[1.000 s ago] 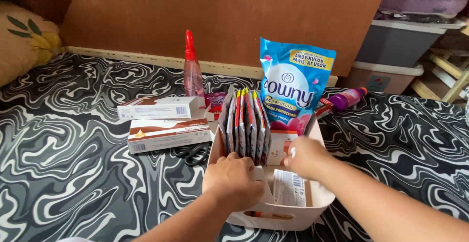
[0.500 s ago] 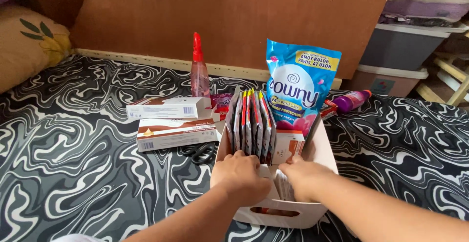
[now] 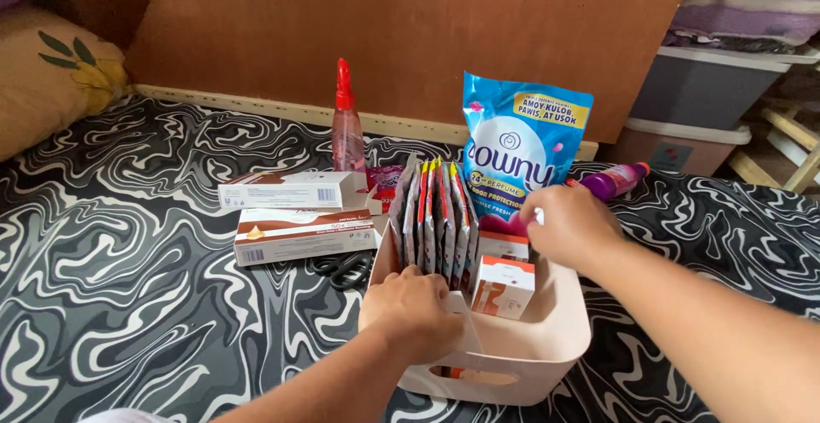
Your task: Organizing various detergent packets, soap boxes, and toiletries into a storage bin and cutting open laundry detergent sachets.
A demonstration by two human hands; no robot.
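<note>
Gripping the near rim of the bin (image 3: 547, 346) with your left hand (image 3: 414, 308) while your right hand (image 3: 568, 222) pinches something small at its far right, you could topple the upright sachets (image 3: 436, 218) leftward.

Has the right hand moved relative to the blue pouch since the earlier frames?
Yes. The right hand has risen from low inside the white basket toward the blue pouch, now overlapping its lower edge.

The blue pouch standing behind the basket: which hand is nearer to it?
Right. The right hand is just in front of the blue pouch, at its lower edge. The left hand is lower, at the basket's near left side.
</note>
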